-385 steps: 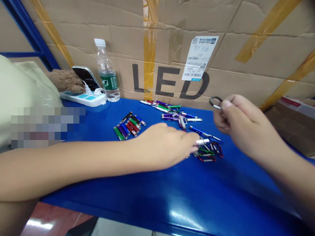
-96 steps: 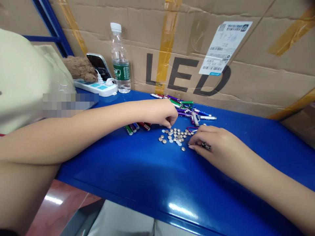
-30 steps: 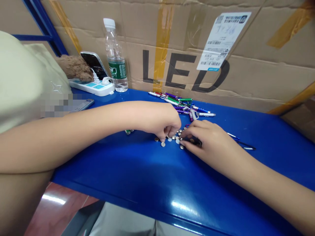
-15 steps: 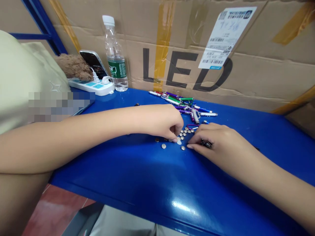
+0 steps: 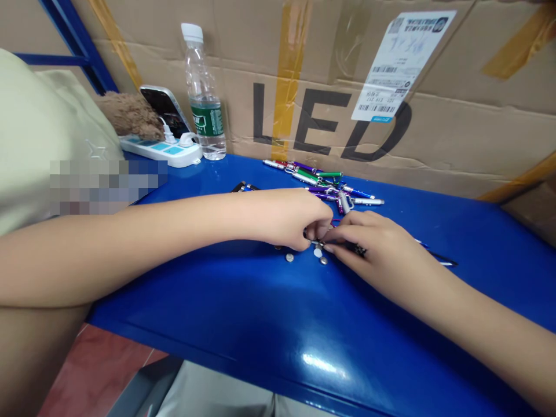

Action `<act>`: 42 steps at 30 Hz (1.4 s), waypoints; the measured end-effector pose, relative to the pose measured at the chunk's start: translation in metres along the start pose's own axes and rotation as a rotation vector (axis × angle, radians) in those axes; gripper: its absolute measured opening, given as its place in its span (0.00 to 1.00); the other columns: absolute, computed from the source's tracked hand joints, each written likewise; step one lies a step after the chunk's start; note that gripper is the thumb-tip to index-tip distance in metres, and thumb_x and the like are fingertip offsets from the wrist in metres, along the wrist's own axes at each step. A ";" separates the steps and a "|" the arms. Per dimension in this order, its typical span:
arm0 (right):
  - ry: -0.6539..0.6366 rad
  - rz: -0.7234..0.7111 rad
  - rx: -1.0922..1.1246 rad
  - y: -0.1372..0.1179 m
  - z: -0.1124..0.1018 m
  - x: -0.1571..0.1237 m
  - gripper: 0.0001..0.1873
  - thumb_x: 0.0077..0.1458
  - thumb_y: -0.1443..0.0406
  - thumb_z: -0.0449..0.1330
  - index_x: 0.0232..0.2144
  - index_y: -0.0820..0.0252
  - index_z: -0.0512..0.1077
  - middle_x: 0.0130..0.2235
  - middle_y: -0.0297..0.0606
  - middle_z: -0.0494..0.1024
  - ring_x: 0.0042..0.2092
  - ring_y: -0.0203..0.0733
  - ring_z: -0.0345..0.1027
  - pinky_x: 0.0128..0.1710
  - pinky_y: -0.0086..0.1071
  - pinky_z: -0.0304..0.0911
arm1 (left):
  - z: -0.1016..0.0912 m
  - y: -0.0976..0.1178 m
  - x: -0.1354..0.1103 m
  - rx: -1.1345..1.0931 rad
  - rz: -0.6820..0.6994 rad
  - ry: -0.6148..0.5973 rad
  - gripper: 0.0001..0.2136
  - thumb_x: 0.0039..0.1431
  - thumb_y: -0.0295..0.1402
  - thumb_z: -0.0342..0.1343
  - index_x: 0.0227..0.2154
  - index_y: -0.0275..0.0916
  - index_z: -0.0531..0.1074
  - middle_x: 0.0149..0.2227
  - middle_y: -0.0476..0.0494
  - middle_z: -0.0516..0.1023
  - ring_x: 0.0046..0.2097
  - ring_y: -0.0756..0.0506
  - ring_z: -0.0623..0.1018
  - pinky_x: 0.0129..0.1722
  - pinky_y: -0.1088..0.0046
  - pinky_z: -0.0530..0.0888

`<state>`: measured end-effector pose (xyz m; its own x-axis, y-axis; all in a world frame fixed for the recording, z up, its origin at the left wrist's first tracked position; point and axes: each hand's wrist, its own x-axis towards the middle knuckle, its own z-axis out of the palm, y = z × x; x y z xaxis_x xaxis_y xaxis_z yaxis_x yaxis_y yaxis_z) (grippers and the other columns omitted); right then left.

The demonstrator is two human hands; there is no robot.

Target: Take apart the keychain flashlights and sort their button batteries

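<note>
Blue counter (image 5: 256,324) is carrying just a few silver button cells (image 5: 324,260) between your left hand (image 5: 289,220) and right hand (image 5: 369,237); your curled fingers (image 5: 329,248) are closing together, grasping something or nothing, I cannot tell, while colored penlights (image 5: 304,178) are lying heaped beyond.

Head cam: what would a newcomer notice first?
The glossy blue tabletop fills the lower frame, below a cardboard carton printed with big black "LED" letters. At its centre, the left hand and right hand meet over small silver button cells. Just beyond them lies a colourful heap of metal pen-shaped torches.
</note>
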<state>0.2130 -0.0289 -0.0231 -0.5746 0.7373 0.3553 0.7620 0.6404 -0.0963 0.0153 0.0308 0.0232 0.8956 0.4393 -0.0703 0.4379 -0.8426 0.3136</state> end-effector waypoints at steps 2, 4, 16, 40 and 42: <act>0.006 -0.021 -0.010 0.001 0.002 0.000 0.10 0.60 0.67 0.57 0.35 0.59 0.79 0.31 0.40 0.73 0.34 0.43 0.67 0.35 0.36 0.62 | 0.000 0.000 -0.001 0.015 0.007 0.022 0.09 0.48 0.22 0.57 0.33 0.39 0.73 0.31 0.53 0.78 0.31 0.52 0.75 0.28 0.79 0.64; -0.005 -0.025 -0.017 0.001 0.003 0.000 0.10 0.61 0.68 0.56 0.36 0.58 0.79 0.31 0.40 0.73 0.34 0.42 0.66 0.34 0.35 0.61 | 0.000 0.000 -0.001 0.035 0.026 0.043 0.09 0.47 0.22 0.57 0.33 0.39 0.73 0.30 0.53 0.77 0.31 0.52 0.74 0.28 0.78 0.63; -0.093 0.053 -0.030 -0.003 -0.001 0.004 0.07 0.56 0.70 0.58 0.34 0.59 0.77 0.34 0.42 0.76 0.37 0.44 0.70 0.38 0.36 0.65 | 0.003 0.001 0.003 0.058 0.154 0.068 0.09 0.45 0.17 0.55 0.26 0.38 0.72 0.26 0.53 0.75 0.28 0.52 0.72 0.29 0.77 0.63; -0.140 0.087 -0.004 -0.003 -0.008 0.011 0.05 0.53 0.70 0.61 0.30 0.57 0.76 0.30 0.37 0.75 0.32 0.39 0.68 0.32 0.31 0.62 | -0.008 -0.023 0.007 0.092 -0.039 0.017 0.09 0.54 0.32 0.57 0.36 0.41 0.80 0.35 0.49 0.81 0.35 0.51 0.76 0.36 0.77 0.66; -0.118 0.092 0.012 -0.003 -0.008 0.010 0.05 0.51 0.71 0.62 0.29 0.57 0.76 0.28 0.35 0.74 0.30 0.37 0.67 0.29 0.29 0.60 | -0.009 -0.024 0.007 0.075 -0.069 -0.004 0.09 0.54 0.31 0.57 0.37 0.41 0.80 0.34 0.49 0.81 0.33 0.51 0.75 0.34 0.78 0.66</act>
<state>0.2071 -0.0253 -0.0117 -0.5345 0.8126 0.2324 0.8097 0.5711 -0.1345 0.0107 0.0571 0.0232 0.8632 0.4961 -0.0936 0.5034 -0.8313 0.2358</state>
